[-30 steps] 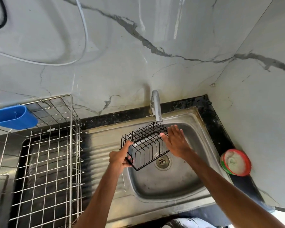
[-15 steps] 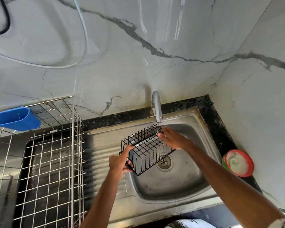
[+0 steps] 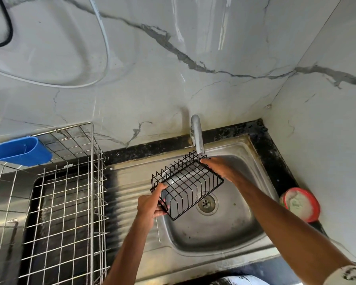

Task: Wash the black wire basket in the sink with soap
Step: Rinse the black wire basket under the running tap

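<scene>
Since a second ago, the right hand (image 3: 220, 168) has slid to the far corner of the rectangular black wire basket (image 3: 185, 182) and grips it under the chrome tap (image 3: 196, 132). The left hand (image 3: 150, 206) pinches its near-left corner above the stainless-steel sink (image 3: 224, 233).

Glossy grey-white marble-look wall tiles (image 3: 193, 89) meet in a corner on the right, with dark veins running across them. A white hose (image 3: 108, 52) and a black cable (image 3: 9, 25) loop over the wall. A speckled black tabletop (image 3: 263, 140) runs along its foot. Soft glare streaks the tiles.

Dish rack (image 3: 92, 202) — partly off-frame, left
</scene>
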The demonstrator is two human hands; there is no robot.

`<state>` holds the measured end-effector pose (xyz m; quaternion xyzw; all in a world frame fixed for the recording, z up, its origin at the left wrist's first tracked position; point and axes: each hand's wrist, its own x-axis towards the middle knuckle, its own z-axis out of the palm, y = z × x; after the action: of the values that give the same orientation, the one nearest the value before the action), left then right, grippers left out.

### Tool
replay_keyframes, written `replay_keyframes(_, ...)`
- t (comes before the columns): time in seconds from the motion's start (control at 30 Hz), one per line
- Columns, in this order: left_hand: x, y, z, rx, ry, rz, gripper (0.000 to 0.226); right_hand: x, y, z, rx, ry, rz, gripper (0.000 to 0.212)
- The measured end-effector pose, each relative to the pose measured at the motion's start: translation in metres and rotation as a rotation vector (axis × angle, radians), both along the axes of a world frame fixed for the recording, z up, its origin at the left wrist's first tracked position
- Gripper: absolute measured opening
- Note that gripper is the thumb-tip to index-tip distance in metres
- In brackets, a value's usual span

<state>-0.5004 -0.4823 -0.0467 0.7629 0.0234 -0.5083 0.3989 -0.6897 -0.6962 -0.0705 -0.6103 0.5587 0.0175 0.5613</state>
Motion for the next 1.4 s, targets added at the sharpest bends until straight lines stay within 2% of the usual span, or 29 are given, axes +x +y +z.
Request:
replay_keyframes(0.1, 0.002, -0.002, 0.0, -0.009, -0.001, 0.003, 0.052, 0.012, 0.006, 0.008, -0.237, 0.177, 0.1, 0.037)
replay_keyframes(0.17, 0.003, -0.003, 0.001, -0.009, -0.022, -0.01, 0.053, 0.022, 0.014, 0.004, -0.365, 0.336, 0.266, 0.052)
replay_keyframes(0.23, 0.002, -0.006, 0.001, -0.018, -0.059, -0.027, 0.055, 0.034, 0.031, 0.003, -0.414, 0.385, 0.388, 0.069)
replay_keyframes(0.37, -0.003, -0.015, 0.006, 0.0, -0.264, -0.188, 0.055, 0.046, 0.071, 0.012, -0.344, 0.199, 0.455, 0.086)
replay_keyframes(0.5, -0.005, -0.021, 0.006, -0.038, -0.612, -0.459, 0.045, 0.027, 0.069, 0.016, -0.21, 0.059, 0.21, 0.091)
replay_keyframes(0.57, -0.008, -0.028, 0.008, -0.102, -0.695, -0.602, 0.049, 0.013, 0.058, 0.021, -0.256, 0.047, 0.191, 0.083)
replay_keyframes(0.7, -0.02, -0.051, 0.014, -0.208, -0.762, -0.851, 0.06, -0.003, 0.05, 0.034, -0.307, -0.044, 0.249, 0.049)
replay_keyframes(0.87, -0.017, -0.07, 0.005, -0.173, -0.752, -0.939, 0.099, -0.01, 0.067, 0.047, -0.332, -0.185, 0.175, 0.043)
replay_keyframes(0.93, -0.016, -0.07, 0.004, -0.17, -0.74, -0.961, 0.103, -0.008, 0.075, 0.046, -0.397, -0.201, 0.149, 0.045)
replay_keyframes(1.03, -0.014, -0.068, 0.001, -0.175, -0.745, -0.986, 0.102, 0.0, 0.073, 0.039, -0.448, -0.097, 0.169, 0.06)
replay_keyframes(1.1, -0.013, -0.067, -0.004, -0.179, -0.724, -0.996, 0.103, 0.006, 0.064, 0.036, -0.322, -0.036, 0.125, 0.076)
replay_keyframes(1.2, -0.009, -0.068, -0.009, -0.224, -0.669, -0.992, 0.103, 0.006, 0.048, 0.03, -0.122, -0.046, 0.079, 0.093)
replay_keyframes(1.27, -0.006, -0.068, -0.012, -0.229, -0.627, -0.987, 0.105, 0.002, 0.039, 0.024, -0.054, -0.057, 0.049, 0.091)
replay_keyframes(1.37, 0.001, -0.072, -0.007, -0.077, -0.53, -1.018, 0.115, -0.001, 0.034, 0.018, -0.004, -0.081, 0.004, 0.082)
replay_keyframes(1.4, 0.004, -0.074, -0.005, -0.034, -0.47, -0.999, 0.107, -0.002, 0.036, 0.016, -0.009, -0.077, -0.013, 0.079)
